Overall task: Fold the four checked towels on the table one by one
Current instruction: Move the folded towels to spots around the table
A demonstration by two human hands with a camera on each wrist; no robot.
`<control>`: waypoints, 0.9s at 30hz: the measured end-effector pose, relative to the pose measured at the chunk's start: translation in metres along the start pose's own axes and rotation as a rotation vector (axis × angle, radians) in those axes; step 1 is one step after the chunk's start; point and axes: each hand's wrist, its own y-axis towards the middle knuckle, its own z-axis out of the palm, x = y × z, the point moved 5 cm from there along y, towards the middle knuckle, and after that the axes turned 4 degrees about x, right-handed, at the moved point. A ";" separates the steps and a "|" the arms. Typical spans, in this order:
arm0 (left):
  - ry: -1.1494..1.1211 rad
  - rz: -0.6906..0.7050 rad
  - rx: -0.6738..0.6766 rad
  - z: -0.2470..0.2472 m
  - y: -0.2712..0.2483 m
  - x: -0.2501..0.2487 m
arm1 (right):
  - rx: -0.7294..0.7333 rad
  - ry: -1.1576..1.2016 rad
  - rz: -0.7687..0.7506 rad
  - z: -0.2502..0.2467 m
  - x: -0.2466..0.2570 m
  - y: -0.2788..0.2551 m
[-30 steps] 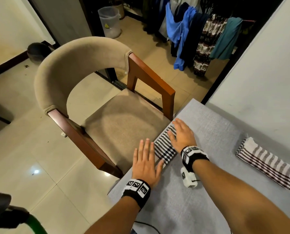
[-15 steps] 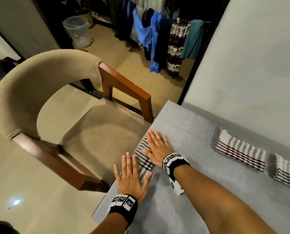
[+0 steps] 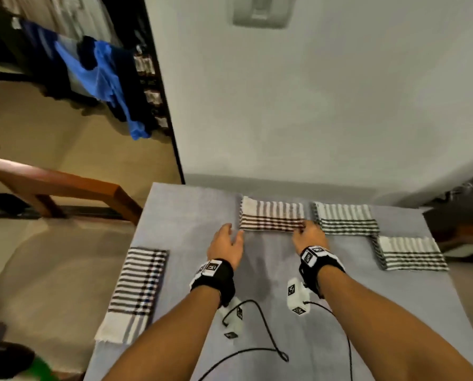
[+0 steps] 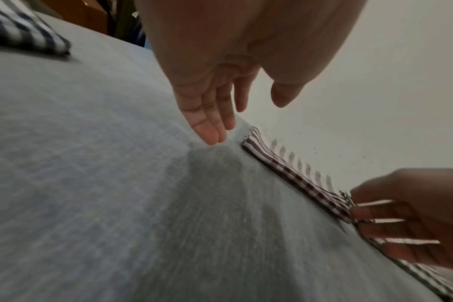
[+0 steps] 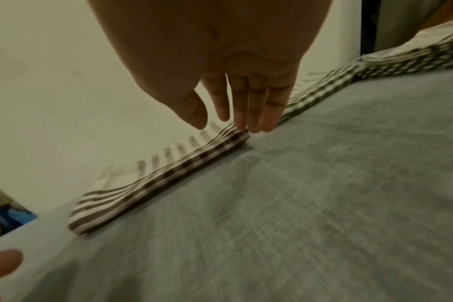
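1. The right hand (image 3: pixel 309 234) reaches to the near right corner of the brown checked towel (image 3: pixel 272 217); its fingertips (image 5: pixel 253 126) touch that corner with the fingers nearly straight, thumb apart, gripping nothing.
2. The left hand (image 3: pixel 225 243) hovers just beside the towel's near left corner, fingers straight and relaxed, above the grey table (image 3: pixel 257 312) and holding nothing.
3. The brown towel lies folded near the wall; two folded towels (image 3: pixel 345 218) (image 3: pixel 410 253) lie to its right, and a fourth (image 3: pixel 139 287) lies at the table's left edge.
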 end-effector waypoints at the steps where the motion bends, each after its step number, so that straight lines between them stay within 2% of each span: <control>1: 0.003 -0.019 0.005 0.009 0.007 -0.008 | 0.011 0.006 0.016 -0.001 -0.012 0.011; 4: 0.023 -0.054 -0.038 0.022 0.025 -0.022 | 0.049 0.036 0.069 0.004 -0.025 0.032; 10: 0.041 -0.171 -0.099 0.028 0.049 -0.030 | 0.106 0.118 0.148 0.014 -0.016 0.054; 16: -0.024 -0.310 -0.018 0.032 0.054 -0.027 | 0.204 0.473 0.284 0.016 -0.030 0.064; 20: -0.045 -0.311 0.060 0.038 0.040 -0.023 | 0.232 0.641 0.231 0.015 -0.035 0.055; 23: 0.158 -0.312 0.056 0.036 0.021 -0.027 | 0.214 0.699 0.112 0.007 -0.029 0.042; 25: 0.407 -0.182 -0.059 0.029 0.011 -0.040 | 0.179 0.653 -0.008 -0.004 -0.019 0.030; 27: 0.543 0.169 -0.125 0.023 0.001 -0.071 | 0.133 0.550 -0.145 -0.021 -0.006 0.013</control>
